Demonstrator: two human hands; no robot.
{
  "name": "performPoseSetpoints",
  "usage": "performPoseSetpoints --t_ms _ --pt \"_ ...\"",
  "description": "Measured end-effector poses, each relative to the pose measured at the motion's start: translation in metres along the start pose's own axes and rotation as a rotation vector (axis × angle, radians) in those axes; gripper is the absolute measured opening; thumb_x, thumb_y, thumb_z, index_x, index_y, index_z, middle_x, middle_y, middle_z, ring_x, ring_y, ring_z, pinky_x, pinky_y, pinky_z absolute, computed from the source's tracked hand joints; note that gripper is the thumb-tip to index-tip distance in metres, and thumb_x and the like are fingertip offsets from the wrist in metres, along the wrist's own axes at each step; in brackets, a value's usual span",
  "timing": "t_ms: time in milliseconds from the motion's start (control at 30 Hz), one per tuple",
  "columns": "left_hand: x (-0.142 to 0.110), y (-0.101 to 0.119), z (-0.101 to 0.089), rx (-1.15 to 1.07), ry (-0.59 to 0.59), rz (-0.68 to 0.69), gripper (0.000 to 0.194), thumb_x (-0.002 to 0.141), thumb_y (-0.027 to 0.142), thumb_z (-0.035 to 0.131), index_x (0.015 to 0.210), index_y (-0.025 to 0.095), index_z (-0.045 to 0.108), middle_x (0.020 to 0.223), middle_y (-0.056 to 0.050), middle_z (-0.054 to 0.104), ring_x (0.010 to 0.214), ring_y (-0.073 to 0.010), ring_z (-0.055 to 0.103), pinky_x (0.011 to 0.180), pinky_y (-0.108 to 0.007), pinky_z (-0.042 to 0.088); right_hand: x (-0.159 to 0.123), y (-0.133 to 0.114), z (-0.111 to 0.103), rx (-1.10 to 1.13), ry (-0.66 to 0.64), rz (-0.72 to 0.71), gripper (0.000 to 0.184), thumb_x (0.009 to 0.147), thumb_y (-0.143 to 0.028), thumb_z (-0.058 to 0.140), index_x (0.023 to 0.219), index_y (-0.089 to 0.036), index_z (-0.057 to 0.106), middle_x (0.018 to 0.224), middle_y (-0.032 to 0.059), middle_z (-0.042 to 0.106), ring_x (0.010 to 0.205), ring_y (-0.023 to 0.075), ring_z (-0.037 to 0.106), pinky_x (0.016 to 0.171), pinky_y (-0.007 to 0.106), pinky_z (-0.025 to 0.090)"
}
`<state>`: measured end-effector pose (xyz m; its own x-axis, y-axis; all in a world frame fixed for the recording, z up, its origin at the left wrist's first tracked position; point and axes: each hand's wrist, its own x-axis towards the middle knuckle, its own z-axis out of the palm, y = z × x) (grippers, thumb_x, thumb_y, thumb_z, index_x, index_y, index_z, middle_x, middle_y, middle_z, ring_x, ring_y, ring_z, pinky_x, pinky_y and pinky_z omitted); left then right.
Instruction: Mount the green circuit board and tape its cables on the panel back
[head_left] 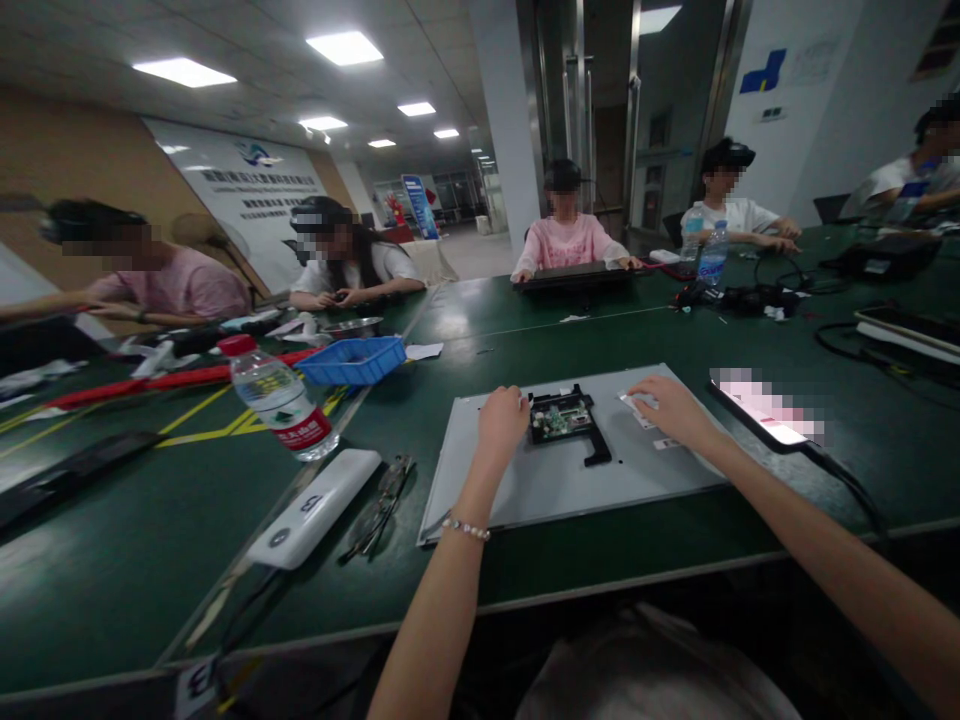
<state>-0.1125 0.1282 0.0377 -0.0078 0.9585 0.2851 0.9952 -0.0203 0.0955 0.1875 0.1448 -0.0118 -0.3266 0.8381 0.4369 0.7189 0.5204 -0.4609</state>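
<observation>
A flat grey panel (480,490) lies on the green table before me. On it sits a black bracket (598,440) framing a green circuit board (561,418). My left hand (504,420) is closed at the bracket's left side; its fingertips are partly hidden, and I cannot make out what they hold. My right hand (670,408) is over the panel's right part, its thumb and fingers bent together at a small whitish strip (637,412). Whether they grip the strip is unclear. Another small label (664,444) lies just below that hand.
Left of the panel lie glasses (379,505), a white power bank (319,508) with a cable, and a tilted water bottle (281,400). Beyond is a blue tray (352,360). A lit phone (761,412) with a cable lies at right. Several people sit around the table.
</observation>
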Motion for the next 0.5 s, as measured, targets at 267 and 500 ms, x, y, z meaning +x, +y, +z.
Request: performPoseSetpoints --t_ms 267,500 --pt "-0.022 0.031 0.004 0.077 -0.109 0.005 0.044 0.096 0.046 0.037 0.103 0.011 0.063 0.104 -0.016 0.067 0.101 -0.0265 0.062 0.084 -0.033 0.045 0.013 -0.012 -0.002 -0.025 -0.035 -0.079 0.025 0.089 -0.024 0.050 0.106 -0.018 0.067 0.113 0.0099 0.065 0.107 0.0243 0.059 0.097 0.040 0.044" --pt "-0.030 0.039 0.014 0.061 -0.085 0.027 0.048 0.094 0.049 0.043 0.111 0.007 0.058 0.108 -0.020 0.064 0.102 -0.0311 0.061 0.084 -0.037 0.045 0.049 -0.039 0.002 -0.065 -0.146 -0.164 0.029 0.089 -0.022 0.051 0.114 -0.017 0.066 0.116 0.0103 0.066 0.108 0.0233 0.060 0.096 0.035 0.044"
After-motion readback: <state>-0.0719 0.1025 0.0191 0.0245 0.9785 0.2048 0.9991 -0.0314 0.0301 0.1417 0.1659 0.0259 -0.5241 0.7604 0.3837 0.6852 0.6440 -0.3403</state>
